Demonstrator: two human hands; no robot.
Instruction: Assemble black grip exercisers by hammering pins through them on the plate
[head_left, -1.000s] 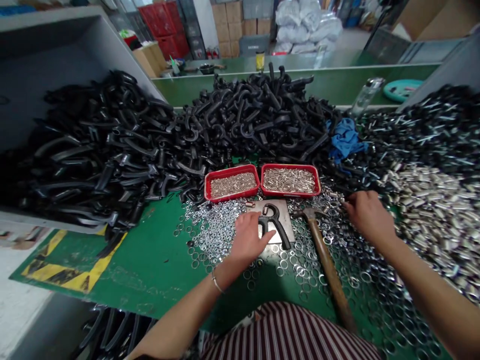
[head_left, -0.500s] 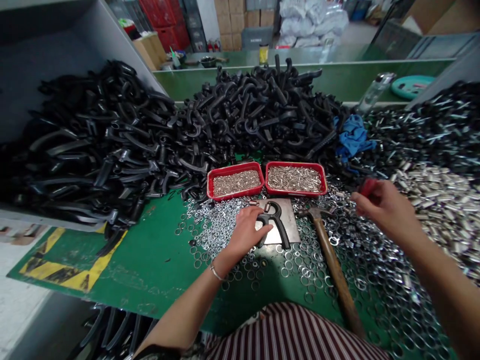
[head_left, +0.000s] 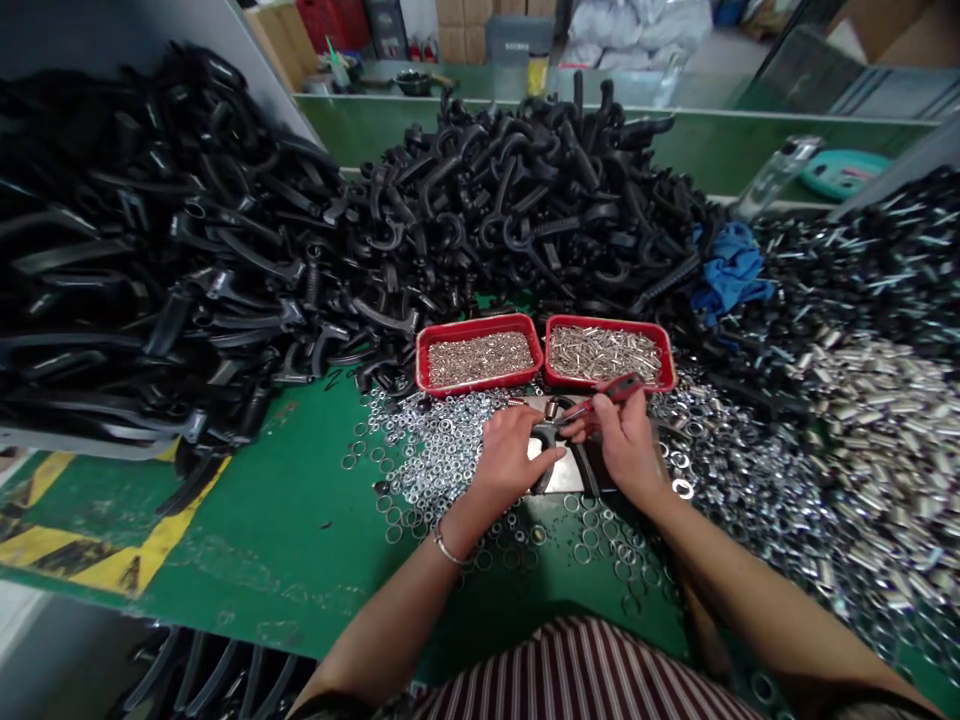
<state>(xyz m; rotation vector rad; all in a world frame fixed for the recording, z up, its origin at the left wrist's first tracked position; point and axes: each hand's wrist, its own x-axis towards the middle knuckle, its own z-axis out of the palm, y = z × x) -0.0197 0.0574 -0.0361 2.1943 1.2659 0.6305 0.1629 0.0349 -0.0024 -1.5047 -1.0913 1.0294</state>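
My left hand (head_left: pixel 510 458) is closed on a black hand-grip exerciser (head_left: pixel 547 440) that rests on a small grey metal plate (head_left: pixel 561 476). My right hand (head_left: pixel 626 445) is wrapped round a red-handled tool (head_left: pixel 611 392), whose tip points at the spring end of the exerciser. Both hands meet just in front of two red trays (head_left: pixel 480 330) filled with small metal parts. Loose silver rings (head_left: pixel 435 440) lie scattered around the plate.
Big heaps of black plastic handles (head_left: pixel 225 250) fill the left and back of the green table (head_left: pixel 285 520). Silver and black metal pieces (head_left: pixel 870 420) pile up on the right. A blue cloth (head_left: pixel 731 270) lies at the back right. A hammer's handle is mostly hidden under my right forearm.
My right hand came in from the right pile with the red-handled tool and now sits over the exerciser beside my left hand. The camera tilted down.
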